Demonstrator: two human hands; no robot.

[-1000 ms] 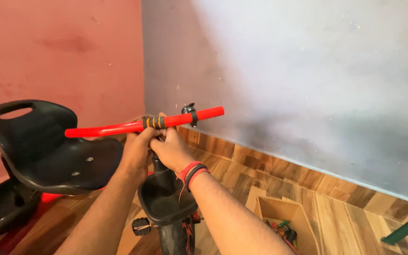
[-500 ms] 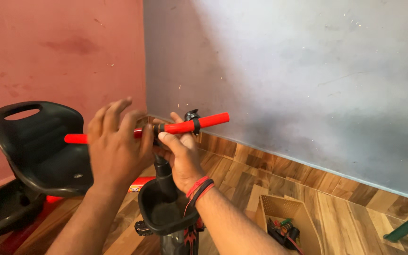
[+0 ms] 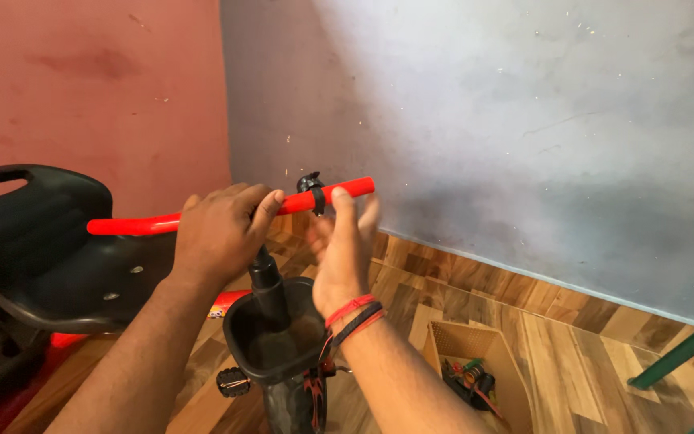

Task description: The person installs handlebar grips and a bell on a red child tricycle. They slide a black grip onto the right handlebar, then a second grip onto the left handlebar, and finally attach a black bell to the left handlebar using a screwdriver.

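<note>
While the left hand (image 3: 222, 233) wraps over the middle of the red tubular handlebar (image 3: 226, 213), clamped on it, the right hand (image 3: 340, 245) hovers just beside it — fingers spread, palm open — above a black plastic basket (image 3: 271, 341).

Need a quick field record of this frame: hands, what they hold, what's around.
left hand: closed over the middle of the red handlebar
right hand: open, palm toward the bar, apart from it
clamp: black, on the bar's right part
stem: black, below the bar, rising from a black basket
seat: black, at left
box: cardboard, on the wood floor, holds small items
</note>
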